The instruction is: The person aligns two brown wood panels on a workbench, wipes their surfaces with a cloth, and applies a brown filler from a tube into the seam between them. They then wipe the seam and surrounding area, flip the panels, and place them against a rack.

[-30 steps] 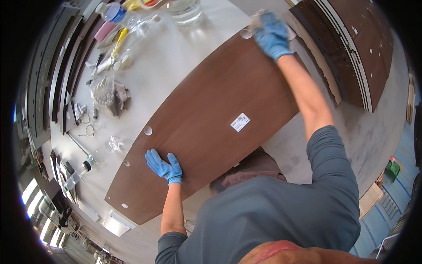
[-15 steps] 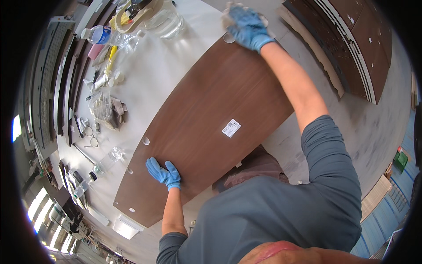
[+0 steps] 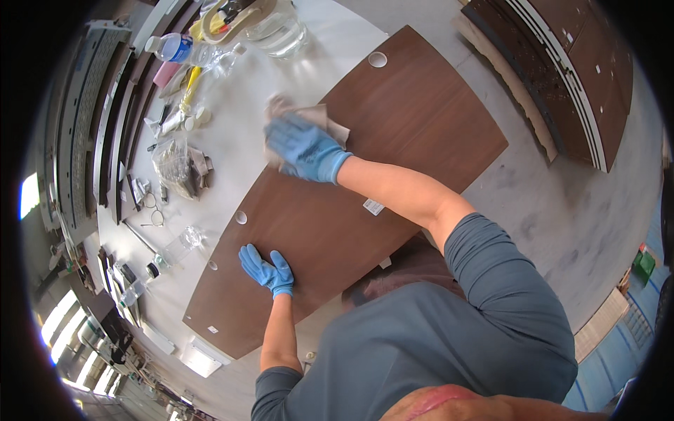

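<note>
Clear vessel: the see-through vessel (image 3: 277,34) at the top of the table (image 3: 235,137) held clear liquid.
Plastic bag: the clear bag (image 3: 170,165) was stuffed with greyish-brown pieces, too jumbled to tell apart.
Labelled bottle: the bottle (image 3: 175,48) with a blue label lay on its side; its contents could not be told.
Brown panel: the long panel (image 3: 421,116) lay on the table in front of the person, dark reddish brown with a faint lengthwise grain and a bowed far edge.
Panel marks: pale round spots dotted that edge, holes or discs unclear; a white label (image 3: 373,207) sat just below the right forearm.
Left hand: the gloved left hand (image 3: 267,272) rested flat on the panel, fingers extended, thumb apart, grasping nothing.
Right hand: the gloved right hand (image 3: 302,147), blurred, lay over a beige cloth (image 3: 321,114) at the bowed edge; whether its fingers gripped it could not be told.
</note>
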`<state>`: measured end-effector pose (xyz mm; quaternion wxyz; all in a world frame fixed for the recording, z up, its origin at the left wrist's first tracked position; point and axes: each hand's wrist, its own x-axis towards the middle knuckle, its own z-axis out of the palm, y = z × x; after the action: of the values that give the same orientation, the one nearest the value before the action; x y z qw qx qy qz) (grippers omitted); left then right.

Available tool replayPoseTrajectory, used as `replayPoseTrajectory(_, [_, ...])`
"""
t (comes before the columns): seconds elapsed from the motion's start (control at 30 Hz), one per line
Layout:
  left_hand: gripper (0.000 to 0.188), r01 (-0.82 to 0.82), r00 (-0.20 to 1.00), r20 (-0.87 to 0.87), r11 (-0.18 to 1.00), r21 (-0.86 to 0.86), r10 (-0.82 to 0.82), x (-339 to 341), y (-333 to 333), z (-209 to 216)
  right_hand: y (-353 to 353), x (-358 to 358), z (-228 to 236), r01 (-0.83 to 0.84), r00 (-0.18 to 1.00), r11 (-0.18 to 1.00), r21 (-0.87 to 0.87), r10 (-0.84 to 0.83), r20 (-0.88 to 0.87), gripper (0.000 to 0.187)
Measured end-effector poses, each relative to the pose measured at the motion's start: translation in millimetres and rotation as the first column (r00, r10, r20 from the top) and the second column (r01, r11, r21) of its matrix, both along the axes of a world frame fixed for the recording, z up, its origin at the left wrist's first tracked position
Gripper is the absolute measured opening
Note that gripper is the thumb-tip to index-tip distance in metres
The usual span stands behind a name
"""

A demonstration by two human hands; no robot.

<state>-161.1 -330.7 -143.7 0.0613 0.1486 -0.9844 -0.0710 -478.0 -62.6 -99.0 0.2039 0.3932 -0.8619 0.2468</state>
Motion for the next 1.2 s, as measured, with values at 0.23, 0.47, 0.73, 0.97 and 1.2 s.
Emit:
replayPoseTrajectory(0.23, [0.077, 0.005, 1.000, -0.028, 1.000, 0.016, -0.005, 2, -2, -3, 169, -96, -19, 0.246, 0.916, 0.915, 0.320, -0.327, 0.230, 0.055])
replayPoseTrajectory(0.47, [0.078, 0.008, 1.000, -0.013, 1.000, 0.007, -0.008, 2, -3, -4, 336, 28, -29, 0.373, 0.911, 0.887, 0.273, -0.406, 0.074, 0.059])
replayPoseTrajectory(0.73, [0.076, 0.035, 0.999, -0.038, 0.999, -0.011, -0.035, 2, -4, -6, 343, 147, -49, 0.457, 0.870, 0.828, 0.326, -0.493, 0.032, 0.069])
replayPoseTrajectory(0.97, [0.078, 0.051, 0.998, -0.020, 0.998, -0.037, -0.052, 4, -8, -10, 265, -47, -18, 0.566, 0.793, 0.776, 0.279, -0.604, 0.074, 0.059])
replayPoseTrajectory(1.2, [0.079, 0.043, 0.999, -0.013, 0.999, -0.009, -0.043, 3, -9, -12, 66, 23, -21, 0.161, 0.872, 0.937, 0.310, -0.282, 0.400, 0.047])
